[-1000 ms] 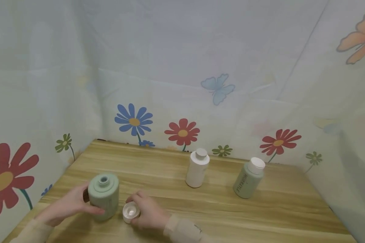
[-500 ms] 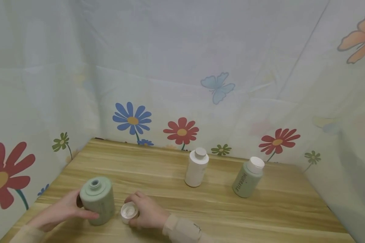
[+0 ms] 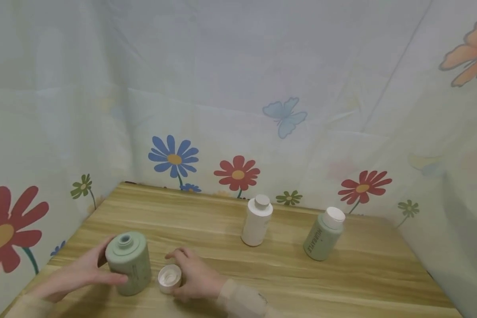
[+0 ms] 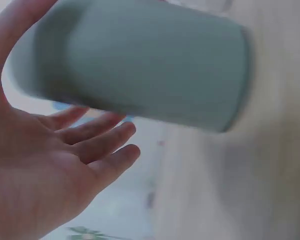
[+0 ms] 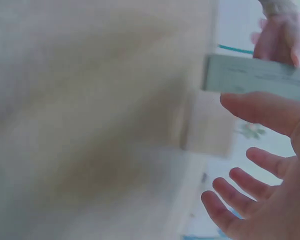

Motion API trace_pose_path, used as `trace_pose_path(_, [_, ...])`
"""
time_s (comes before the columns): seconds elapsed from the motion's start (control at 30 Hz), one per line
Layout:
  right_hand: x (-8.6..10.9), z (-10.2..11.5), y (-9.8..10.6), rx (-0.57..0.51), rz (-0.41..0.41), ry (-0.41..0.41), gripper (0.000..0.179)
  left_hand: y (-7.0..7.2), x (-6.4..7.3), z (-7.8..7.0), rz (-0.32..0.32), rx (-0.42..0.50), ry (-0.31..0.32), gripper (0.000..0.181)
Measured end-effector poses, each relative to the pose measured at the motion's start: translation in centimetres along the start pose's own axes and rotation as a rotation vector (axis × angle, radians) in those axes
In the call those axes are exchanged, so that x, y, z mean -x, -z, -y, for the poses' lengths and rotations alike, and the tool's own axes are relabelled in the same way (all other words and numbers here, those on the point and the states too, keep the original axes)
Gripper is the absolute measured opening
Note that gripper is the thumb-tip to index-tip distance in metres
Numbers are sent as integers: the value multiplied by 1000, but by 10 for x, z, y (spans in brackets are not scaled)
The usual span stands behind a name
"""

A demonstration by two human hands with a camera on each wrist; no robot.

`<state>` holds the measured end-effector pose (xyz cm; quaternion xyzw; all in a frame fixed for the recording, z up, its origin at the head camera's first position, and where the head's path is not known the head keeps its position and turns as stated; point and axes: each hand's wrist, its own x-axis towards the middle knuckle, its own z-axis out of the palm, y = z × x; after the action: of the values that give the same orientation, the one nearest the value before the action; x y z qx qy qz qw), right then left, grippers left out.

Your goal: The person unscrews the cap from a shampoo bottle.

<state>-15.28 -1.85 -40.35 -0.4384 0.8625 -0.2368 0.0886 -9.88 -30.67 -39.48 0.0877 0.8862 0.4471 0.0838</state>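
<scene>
Bottle (image 3: 130, 267), green, uncapped, upright at near left of surface (image 3: 322, 289), long axis vertical, mouth up, contents hidden, between thumb and spread fingers (image 4: 105, 142) of left hand (image 3: 83, 271), beside upturned white cap (image 3: 169, 279) near right hand (image 3: 200, 276), fingers likewise spread, capped white bottle (image 3: 256, 226) farther back.

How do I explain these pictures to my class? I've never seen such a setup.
There is no machine: one person works barehanded. The wide picture comes from a head camera; the close ones from left and right wrist cameras. On the wood-grain table stand a white cylindrical bottle and, to its right, a white-capped pale-green bottle with dark lettering. The left hand curves around an uncapped pale-green cylindrical bottle; whether it grips is unclear. The right hand is beside a round white cap, hollow side up, without gripping it.
</scene>
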Motion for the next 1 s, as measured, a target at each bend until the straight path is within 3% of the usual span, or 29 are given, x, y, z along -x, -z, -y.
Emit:
trace_pose_path(0.13, [15,-8,24,-16,-51,-16,79,13,0,-23,-113,-100,-68,93])
trace_pose_path(0.3, [33,-23,66,17,-167,-68,80,17,-10,-74,-150,-137,-126,94])
trace_pose_path(0.4, [43,-34,89,41,-262,-75,79,9,-18,-103,-164,-245,-180,94])
trace_pose_path(0.5, [50,-49,105,24,-419,-40,72,-6,-31,-128,-151,-331,-233,96])
trace_pose_path(0.63, [57,-69,122,-2,-662,-16,59,-30,-55,-155,-82,-335,-274,98])
trace_pose_path(0.7, [61,-77,130,-22,-734,-53,55,-43,-72,-161,-46,-306,-272,97])
trace_pose_path(0.8, [65,-89,138,-66,-769,-131,54,-63,-100,-163,-1,-236,-245,95])
trace_pose_path(1.0, [65,-109,136,-260,-713,-280,58,-105,-152,-152,45,-75,-166,96])
